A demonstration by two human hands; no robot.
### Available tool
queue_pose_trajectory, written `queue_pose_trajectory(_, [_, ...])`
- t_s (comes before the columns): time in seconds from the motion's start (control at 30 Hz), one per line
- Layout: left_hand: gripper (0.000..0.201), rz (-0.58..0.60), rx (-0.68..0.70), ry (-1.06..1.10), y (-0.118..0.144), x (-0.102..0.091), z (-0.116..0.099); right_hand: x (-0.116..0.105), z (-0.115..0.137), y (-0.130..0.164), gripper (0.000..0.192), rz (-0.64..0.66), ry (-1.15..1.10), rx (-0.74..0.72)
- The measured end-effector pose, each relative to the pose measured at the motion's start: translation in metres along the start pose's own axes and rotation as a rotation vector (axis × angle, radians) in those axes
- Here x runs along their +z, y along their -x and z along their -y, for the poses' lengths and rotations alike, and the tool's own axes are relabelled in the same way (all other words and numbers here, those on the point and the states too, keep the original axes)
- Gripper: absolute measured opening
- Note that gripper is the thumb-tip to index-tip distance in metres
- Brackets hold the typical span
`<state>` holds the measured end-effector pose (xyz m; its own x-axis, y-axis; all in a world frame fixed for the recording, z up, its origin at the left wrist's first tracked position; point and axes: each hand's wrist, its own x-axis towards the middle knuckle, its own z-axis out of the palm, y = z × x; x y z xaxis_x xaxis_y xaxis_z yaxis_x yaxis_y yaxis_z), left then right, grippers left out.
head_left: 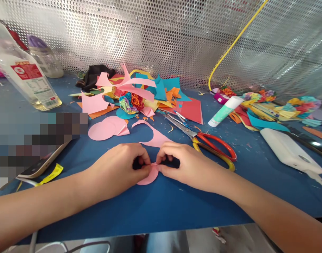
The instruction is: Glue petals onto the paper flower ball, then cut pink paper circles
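Between my two hands is a pink paper circle (149, 178), its far edge pinched and seemingly folded over. My left hand (121, 163) is closed, thumb and fingertips gripping that edge from the left. Just beside it, my right hand (185, 163) pinches the same edge from the right. The fingers hide part of the paper. Several cut pink circles (101, 129) lie beyond my left hand, some overlapping. A curved pink offcut (157, 135) rests just past my fingers. Large scissors (203, 135) with red and yellow handles lie beyond my right hand, blades pointing away.
Coloured paper scraps (94, 103) and a layered paper flower (130, 102) are heaped at the back. A glue stick (225, 111) and a white power bank (291, 151) are on the right. At left stand a clear bottle (31, 73) and a phone (48, 160).
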<state>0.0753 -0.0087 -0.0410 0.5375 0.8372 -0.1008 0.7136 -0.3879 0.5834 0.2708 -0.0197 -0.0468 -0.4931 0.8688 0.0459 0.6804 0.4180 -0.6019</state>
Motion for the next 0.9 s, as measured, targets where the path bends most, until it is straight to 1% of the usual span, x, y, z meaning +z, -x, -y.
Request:
queue_pose_trajectory(0.13, [0.014, -0.016, 0.044, -0.007, -0.0009, 0.0019, 0.0019, 0.0027, -0.0001, 0.0002, 0.005, -0.002, 0.004, 0.003])
queue_pose_trajectory(0.23, [0.016, -0.028, 0.081, 0.015, -0.0018, 0.0028, 0.0025, 0.0027, 0.001, 0.0, 0.006, -0.006, 0.014, -0.022])
queue_pose_trajectory(0.33, [0.017, -0.031, 0.08, 0.018, -0.0018, 0.0025, 0.0012, 0.0011, 0.0023, -0.0008, 0.006, -0.023, 0.033, -0.064])
queue_pose_trajectory(0.57, [0.019, -0.031, 0.058, 0.043, 0.0, 0.0, -0.0027, 0.0008, 0.0012, -0.0019, 0.008, -0.036, -0.01, -0.101])
queue_pose_trajectory(0.7, [0.018, -0.028, 0.068, 0.081, -0.0002, 0.0003, -0.0013, 0.0043, 0.0002, -0.0013, 0.009, -0.089, 0.069, -0.174])
queue_pose_trajectory(0.9, [0.016, -0.069, 0.073, 0.139, -0.0004, 0.0, 0.0015, 0.0046, 0.0009, 0.0007, 0.009, -0.191, 0.239, -0.38])
